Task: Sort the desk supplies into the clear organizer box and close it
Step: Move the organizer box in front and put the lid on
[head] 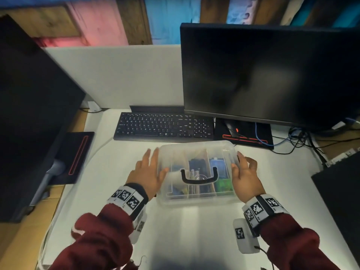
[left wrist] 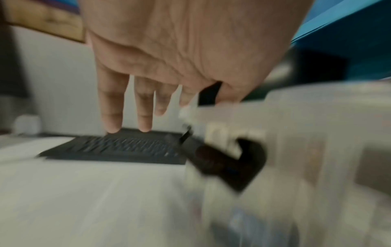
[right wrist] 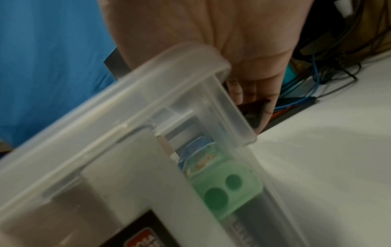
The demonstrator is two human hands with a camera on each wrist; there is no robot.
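The clear organizer box (head: pixel 196 199) sits in the middle of the white desk with its lid on and the black handle (head: pixel 198 177) lying flat. Through the lid I see dividers and supplies, among them a green sharpener (right wrist: pixel 226 185) and a blue item (right wrist: pixel 196 150). My left hand (head: pixel 150 170) is at the box's left side, fingers straight and thumb on the lid. In the blurred left wrist view, that left hand (left wrist: pixel 169 58) hangs beside the box (left wrist: pixel 317 125) and its black latch (left wrist: pixel 232 163). My right hand (head: pixel 245 172) holds the right rim. Its palm (right wrist: pixel 232 41) lies over the lid corner (right wrist: pixel 127 108).
A black keyboard (head: pixel 164 126) lies just behind the box, with a large dark monitor (head: pixel 268 75) behind it on the right. Loose cables (head: pixel 298 139) run at the back right. Another dark screen (head: pixel 29 114) stands at the left, and a black device (head: pixel 341 191) at the right edge.
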